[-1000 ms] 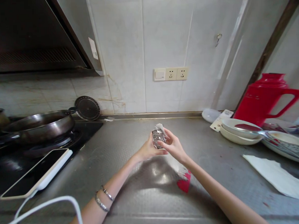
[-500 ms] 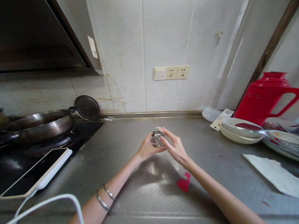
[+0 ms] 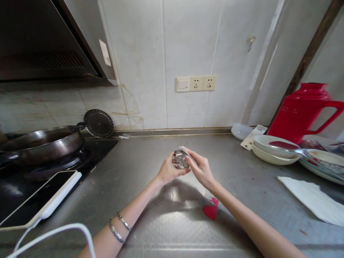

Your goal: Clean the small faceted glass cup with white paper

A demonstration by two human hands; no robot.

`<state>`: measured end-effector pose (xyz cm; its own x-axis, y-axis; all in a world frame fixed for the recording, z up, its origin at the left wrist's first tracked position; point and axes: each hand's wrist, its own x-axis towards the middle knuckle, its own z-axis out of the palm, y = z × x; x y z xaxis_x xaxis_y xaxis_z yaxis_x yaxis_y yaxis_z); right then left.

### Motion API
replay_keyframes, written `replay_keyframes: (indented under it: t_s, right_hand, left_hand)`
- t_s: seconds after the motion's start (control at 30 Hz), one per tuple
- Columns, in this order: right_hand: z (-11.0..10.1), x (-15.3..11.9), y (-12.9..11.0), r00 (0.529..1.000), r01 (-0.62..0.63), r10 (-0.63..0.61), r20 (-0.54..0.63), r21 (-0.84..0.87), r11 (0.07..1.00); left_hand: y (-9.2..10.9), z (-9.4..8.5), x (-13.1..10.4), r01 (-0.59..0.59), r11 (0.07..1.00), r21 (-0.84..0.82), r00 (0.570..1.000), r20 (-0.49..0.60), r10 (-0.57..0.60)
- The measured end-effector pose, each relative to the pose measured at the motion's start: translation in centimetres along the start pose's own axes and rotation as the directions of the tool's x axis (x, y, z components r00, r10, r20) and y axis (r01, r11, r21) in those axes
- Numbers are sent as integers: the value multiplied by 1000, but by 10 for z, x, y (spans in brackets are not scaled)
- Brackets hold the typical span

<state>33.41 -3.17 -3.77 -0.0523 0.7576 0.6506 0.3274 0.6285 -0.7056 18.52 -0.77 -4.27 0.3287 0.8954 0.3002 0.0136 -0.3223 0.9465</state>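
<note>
A small, clear, glass-like object [image 3: 180, 159] is held above the counter between both hands; its exact kind is hard to make out. My left hand [image 3: 167, 170] wraps around its left side and underside. Against its right side rests my right hand [image 3: 202, 170], thumb on the near face and fingers behind. A bit of white tissue or cloth [image 3: 183, 147] shows at the right fingertips, by the object's upper edge. Below the hands, a torn red scrap [image 3: 211, 209] lies on the steel counter [image 3: 153, 227].
On the left are a stove with a steel pan [image 3: 45, 144], a phone [image 3: 39, 203] and its white cable [image 3: 65, 227]. Stacked bowls [image 3: 274, 155], plates, a red thermos jug [image 3: 299, 111] and a white paper sheet [image 3: 318, 201] occupy the right. Wall sockets [image 3: 202, 83] are behind.
Both hands keep their hold, with the right fingers shifting slightly against the clear object. The whole view has drifted a little; nothing else has visibly moved.
</note>
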Motion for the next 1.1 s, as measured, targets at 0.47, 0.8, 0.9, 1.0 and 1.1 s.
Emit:
replay_keyframes:
  t_s: [0.47, 0.8, 0.9, 1.0, 1.1]
  right_hand:
    - [-6, 7, 0, 995, -22, 17, -94, -43, 999]
    - [-5, 2, -4, 992, 67, -71, -102, -37, 997]
    - [-6, 3, -3, 994, 52, -57, -96, -49, 997]
    - [-7, 5, 0, 995, -17, 10, -98, -63, 998]
    - [-5, 6, 0, 995, -45, 37, -96, -82, 996]
  left_hand:
    - [-6, -1, -1, -25, 988, 149, 999, -19, 28]
    - [0, 4, -4, 30, 994, 102, 999, -37, -27]
    - [-3, 4, -5, -60, 982, 180, 997, -34, 67]
    - [-4, 4, -6, -57, 978, 203, 998, -3, 59]
    - [-5, 3, -4, -27, 977, 211, 999, -30, 34]
